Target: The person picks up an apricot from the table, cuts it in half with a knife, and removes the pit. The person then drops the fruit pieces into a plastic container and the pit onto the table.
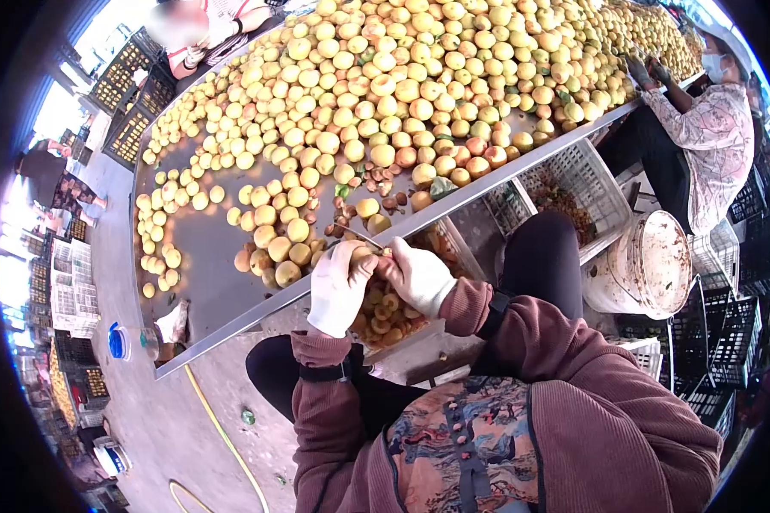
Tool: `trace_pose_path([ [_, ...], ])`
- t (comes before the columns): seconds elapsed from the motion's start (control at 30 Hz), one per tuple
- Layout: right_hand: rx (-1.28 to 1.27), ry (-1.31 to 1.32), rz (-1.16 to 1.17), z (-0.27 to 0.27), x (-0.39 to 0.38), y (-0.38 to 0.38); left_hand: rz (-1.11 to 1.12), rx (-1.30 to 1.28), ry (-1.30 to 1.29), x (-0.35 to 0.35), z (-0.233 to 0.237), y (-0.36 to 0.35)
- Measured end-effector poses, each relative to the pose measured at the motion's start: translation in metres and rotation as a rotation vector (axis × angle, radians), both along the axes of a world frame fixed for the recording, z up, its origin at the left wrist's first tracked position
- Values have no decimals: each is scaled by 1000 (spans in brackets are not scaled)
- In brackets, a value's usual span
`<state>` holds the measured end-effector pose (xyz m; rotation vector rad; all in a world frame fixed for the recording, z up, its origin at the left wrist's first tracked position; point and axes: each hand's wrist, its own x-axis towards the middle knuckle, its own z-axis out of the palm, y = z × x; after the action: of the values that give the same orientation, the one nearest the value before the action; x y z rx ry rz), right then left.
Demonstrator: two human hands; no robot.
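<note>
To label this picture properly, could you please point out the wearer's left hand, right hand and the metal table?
Left hand (334,286): head view, on its gloved back.
Right hand (422,279): head view, on its gloved back.
Metal table (205,256): head view, bare part of its top.

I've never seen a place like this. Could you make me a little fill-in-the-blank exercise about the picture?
1. The gloves on the left hand and right hand are coloured ____.
2. On the table, the biggest heap of fruit lies on the side ____ from the hands.
3. The hose on the floor is coloured ____.
4. The dirty bucket stands on the ____ side of the picture.

Missing words: white; farther; yellow; right.
</note>
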<state>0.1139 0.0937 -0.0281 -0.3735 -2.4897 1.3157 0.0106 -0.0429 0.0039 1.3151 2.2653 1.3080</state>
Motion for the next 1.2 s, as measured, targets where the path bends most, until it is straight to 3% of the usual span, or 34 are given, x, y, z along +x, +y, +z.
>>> trace_pose_path([
  [0.07,53,-5,-26,-3,-2,7,181,153,47,4,-1,7],
  [0.1,-18,37,-15,0,0,9,203,210,-333,7,6,5],
  [0.13,-87,78,6,5,0,11,233,230,-529,7,13,3],
  [0.2,-245,59,100,13,3,3,247,431,-454,10,6,9],
  [0.33,-313,70,116,14,7,-10,234,389,-490,10,5,8],
  [0.4,-329,-3,77,11,5,-12,208,524,-788,14,5,11],
  [0.67,-389,181,22,-10,1,-25,181,727,-958,27,-13,30],
  [0.73,-418,78,10,-2,3,-20,144,698,-958,23,-13,27],
  [0.8,-383,40,22,5,1,-13,264,512,-647,16,-8,28],
  [0.83,-299,63,28,4,0,-12,284,379,-353,15,0,23],
  [0.93,-186,134,45,2,-4,-13,324,540,-393,25,18,29],
  [1.0,-69,111,4,1,-7,-14,353,645,-556,27,12,37],
  [1.2,-64,86,10,-13,-10,-12,292,548,-727,28,3,31],
])
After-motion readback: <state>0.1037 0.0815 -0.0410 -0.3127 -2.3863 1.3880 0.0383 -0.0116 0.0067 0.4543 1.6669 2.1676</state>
